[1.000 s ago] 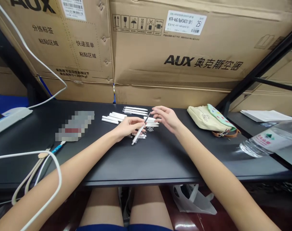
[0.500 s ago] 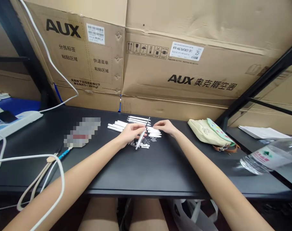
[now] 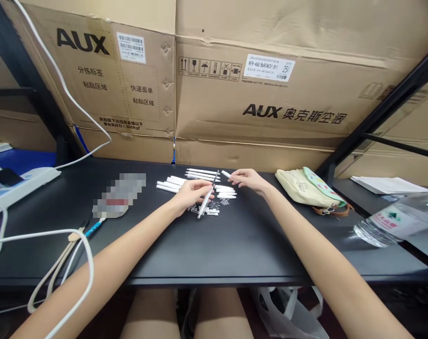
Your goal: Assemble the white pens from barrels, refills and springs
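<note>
My left hand (image 3: 193,194) is closed on a white pen body (image 3: 205,204), held tilted, with a dark refill (image 3: 216,177) sticking out of its upper end. Between the fingertips of my right hand (image 3: 248,180) is a small white pen tip section (image 3: 226,174), raised off the table. Under and beside the hands lie several white tip sections (image 3: 227,195), white clip pieces (image 3: 213,212) and small springs (image 3: 225,202). Behind my left hand are white pen barrels (image 3: 167,187) and a row of whole-looking white pens (image 3: 199,172).
A cream pouch (image 3: 302,188) lies to the right, with a clear water bottle (image 3: 393,223) beyond it. On the left are a pixelated object (image 3: 120,195), a white power strip (image 3: 26,188) and a looped white cable (image 3: 90,263). Cardboard boxes (image 3: 263,122) stand along the back.
My right hand has lifted a white tip section from the group and moved slightly right and up. My left hand keeps hold of the pen body and refill. The view has shifted slightly.
</note>
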Demonstrator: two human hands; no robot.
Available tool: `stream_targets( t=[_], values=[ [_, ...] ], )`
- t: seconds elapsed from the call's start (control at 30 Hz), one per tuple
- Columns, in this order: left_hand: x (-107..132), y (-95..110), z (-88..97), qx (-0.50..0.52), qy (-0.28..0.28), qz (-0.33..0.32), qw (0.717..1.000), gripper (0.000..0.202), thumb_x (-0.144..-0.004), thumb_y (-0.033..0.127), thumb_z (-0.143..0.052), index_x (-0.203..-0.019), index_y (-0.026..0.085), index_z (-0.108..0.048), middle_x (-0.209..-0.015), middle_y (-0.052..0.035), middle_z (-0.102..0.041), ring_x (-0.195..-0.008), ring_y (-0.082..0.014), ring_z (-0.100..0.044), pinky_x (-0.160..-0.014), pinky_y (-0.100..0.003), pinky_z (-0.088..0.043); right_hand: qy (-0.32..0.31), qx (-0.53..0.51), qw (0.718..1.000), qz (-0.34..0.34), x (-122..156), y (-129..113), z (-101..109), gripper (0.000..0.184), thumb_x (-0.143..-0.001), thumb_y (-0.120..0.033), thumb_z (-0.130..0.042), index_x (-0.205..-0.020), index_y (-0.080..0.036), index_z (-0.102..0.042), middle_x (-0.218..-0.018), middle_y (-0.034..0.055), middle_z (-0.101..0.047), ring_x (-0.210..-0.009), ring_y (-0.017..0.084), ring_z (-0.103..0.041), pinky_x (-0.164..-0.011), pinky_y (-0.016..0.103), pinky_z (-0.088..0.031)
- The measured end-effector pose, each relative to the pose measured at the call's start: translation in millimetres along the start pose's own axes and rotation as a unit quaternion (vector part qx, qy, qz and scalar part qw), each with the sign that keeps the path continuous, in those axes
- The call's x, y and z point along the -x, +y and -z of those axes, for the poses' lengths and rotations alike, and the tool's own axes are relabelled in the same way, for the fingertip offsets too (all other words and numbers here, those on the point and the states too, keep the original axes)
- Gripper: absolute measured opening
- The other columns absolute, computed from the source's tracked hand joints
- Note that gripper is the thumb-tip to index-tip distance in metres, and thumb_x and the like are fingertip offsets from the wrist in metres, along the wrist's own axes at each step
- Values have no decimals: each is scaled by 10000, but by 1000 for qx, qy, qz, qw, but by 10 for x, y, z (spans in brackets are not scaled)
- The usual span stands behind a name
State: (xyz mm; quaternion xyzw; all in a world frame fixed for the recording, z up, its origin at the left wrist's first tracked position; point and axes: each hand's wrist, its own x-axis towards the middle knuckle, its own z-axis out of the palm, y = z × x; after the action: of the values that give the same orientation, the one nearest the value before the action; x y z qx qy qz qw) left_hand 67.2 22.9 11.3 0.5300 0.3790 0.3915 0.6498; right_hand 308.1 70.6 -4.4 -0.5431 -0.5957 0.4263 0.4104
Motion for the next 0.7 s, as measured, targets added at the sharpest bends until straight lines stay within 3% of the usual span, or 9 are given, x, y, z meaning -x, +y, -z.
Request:
stream_targets(
  t=[0.13, 0.23, 0.3, 0.5, 0.7],
  values=[
    [11, -8, -24, -12, -26, 17, 999, 194, -682, 252, -759, -789, 117, -671, -723, -33, -663, -643, -130, -646, -637, -263, -535, 76, -212, 973, 54, 140, -35, -95, 236, -580, -308, -788, -722, -184, -647, -695, -10, -634, -577, 61, -525, -494, 166, -420],
    [25, -26, -40, -25, -58, 23, 998, 224, -658, 282, -773, -788, 126, -678, -718, -26, -664, -644, -135, -645, -644, -279, -541, 65, -286, 954, 63, 231, -79, -231, 232, -606, -303, -784, -746, -197, -632, -828, 2, -677, -712, 85, -608, -645, 185, -510],
    [32, -36, -47, -29, -72, 25, 997, 251, -639, 302, -784, -790, 131, -681, -721, -23, -664, -655, -137, -647, -658, -284, -543, 49, -299, 952, 48, 284, -115, -320, 217, -651, -315, -764, -753, -196, -614, -856, 18, -696, -744, 103, -638, -690, 206, -533],
    [29, -41, -54, -41, -71, 33, 996, 268, -632, 308, -788, -794, 123, -682, -703, -22, -658, -648, -130, -645, -666, -279, -543, 66, -308, 949, 20, 394, -229, -490, 181, -783, -313, -666, -759, -196, -530, -761, 20, -708, -645, 115, -668, -614, 213, -554],
    [30, -56, -45, -49, -83, 30, 995, 294, -628, 335, -789, -791, 116, -681, -704, -28, -658, -657, -138, -646, -691, -298, -541, 58, -284, 956, 40, 436, -245, -534, 309, -745, -418, -700, -768, -198, -484, -734, 10, -699, -620, 124, -673, -565, 207, -543]
  ],
)
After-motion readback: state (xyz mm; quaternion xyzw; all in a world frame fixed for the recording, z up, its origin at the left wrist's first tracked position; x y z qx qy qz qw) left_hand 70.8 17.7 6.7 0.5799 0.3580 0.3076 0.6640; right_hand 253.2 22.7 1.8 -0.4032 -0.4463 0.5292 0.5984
